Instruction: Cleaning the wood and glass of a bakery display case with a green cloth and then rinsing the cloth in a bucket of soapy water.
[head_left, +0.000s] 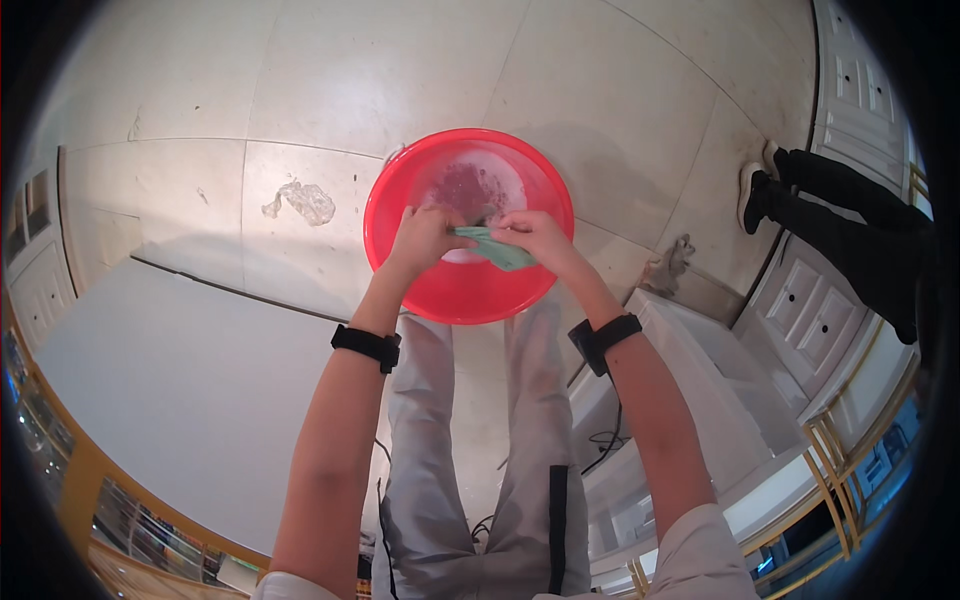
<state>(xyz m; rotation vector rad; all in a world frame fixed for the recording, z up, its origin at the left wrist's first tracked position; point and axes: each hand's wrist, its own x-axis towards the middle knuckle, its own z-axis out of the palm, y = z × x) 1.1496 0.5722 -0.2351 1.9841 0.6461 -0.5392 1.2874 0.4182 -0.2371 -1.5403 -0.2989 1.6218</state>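
Note:
A round red plastic basin (469, 300) stands on the floor in front of my legs, with foamy water (472, 187) in its bottom. Over the basin, my left hand (429, 238) grips one end of a green cloth (502, 251) between thumb and fingers. My right hand (534, 234) pinches the same cloth farther along its upper edge. Part of the cloth hangs below my right fingers. Something dark in the foam just behind the cloth is too small to make out.
Crumpled clear plastic (304, 202) lies on the floor at left, a greyish rag (670, 264) at right. A white panel (202, 390) fills the lower left; a white cabinet (690, 382) stands at right. Another person's dark-trousered legs (832, 214) are at far right, near white drawers (810, 307).

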